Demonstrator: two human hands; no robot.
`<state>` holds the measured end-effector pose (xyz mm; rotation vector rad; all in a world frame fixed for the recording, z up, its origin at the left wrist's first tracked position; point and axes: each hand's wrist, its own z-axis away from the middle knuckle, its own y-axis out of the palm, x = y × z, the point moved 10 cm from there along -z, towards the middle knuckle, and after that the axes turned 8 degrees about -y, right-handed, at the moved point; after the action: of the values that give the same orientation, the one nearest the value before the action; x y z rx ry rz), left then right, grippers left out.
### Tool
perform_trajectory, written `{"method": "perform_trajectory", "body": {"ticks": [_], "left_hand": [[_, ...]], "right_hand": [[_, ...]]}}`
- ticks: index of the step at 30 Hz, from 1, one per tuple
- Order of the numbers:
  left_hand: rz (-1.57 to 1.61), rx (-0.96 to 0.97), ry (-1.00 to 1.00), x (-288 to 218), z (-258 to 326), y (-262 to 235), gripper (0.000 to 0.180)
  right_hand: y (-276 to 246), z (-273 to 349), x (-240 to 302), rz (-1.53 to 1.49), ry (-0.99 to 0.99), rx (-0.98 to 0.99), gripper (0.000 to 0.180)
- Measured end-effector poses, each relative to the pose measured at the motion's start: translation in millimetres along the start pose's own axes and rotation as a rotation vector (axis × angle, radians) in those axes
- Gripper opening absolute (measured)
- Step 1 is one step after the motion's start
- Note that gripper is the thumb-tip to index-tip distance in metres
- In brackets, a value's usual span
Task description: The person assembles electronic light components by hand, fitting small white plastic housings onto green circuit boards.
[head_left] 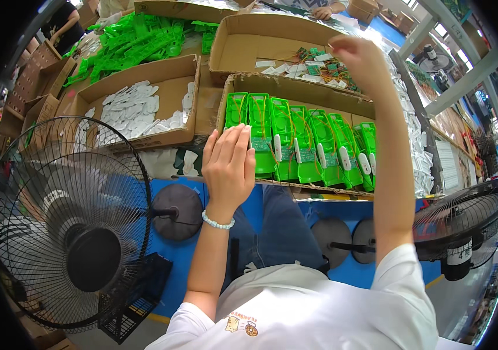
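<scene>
My left hand (230, 166) lies with its fingers stretched out and held side by side over the leftmost green plastic housings (237, 109), at the near edge of a cardboard tray. The row of housings leans in that tray; green circuit boards, thin orange wires and white oval pieces (346, 158) show in them. My right hand (358, 58) is raised over the right end of the farther cardboard box (237, 44). Its fingers are bent together, pointing left; anything between them is too small to make out. Below it lie circuit boards with wires (313, 61) and white pieces.
Left of the tray stands a box (161, 137) of white plastic pieces, with a heap of green parts (144, 44) behind. A black fan (94, 256) is close on my left, another (465, 224) on my right. Across the table another person's hand (322, 13) shows.
</scene>
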<state>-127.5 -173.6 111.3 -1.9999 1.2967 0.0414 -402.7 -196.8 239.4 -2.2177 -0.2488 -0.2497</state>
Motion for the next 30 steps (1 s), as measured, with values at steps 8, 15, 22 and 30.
{"method": "perform_trajectory", "body": {"ticks": [8,15,22,30], "left_hand": [[0.081,0.035,-0.02,-3,0,3,0.034],[0.17,-0.007,-0.056,7,0,-23,0.035],[0.762,-0.117,-0.261,16,-32,-72,0.031],[0.841,0.125,-0.057,-37,-52,-124,0.035]], "right_hand": [[146,-47,-186,0.355,0.368,0.129,0.032],[142,-67,-76,-0.446,0.158,-0.055,0.024],[32,-47,84,-0.851,-0.118,-0.059,0.017],[-46,65,226,-0.711,-0.391,-0.007,0.013]]}}
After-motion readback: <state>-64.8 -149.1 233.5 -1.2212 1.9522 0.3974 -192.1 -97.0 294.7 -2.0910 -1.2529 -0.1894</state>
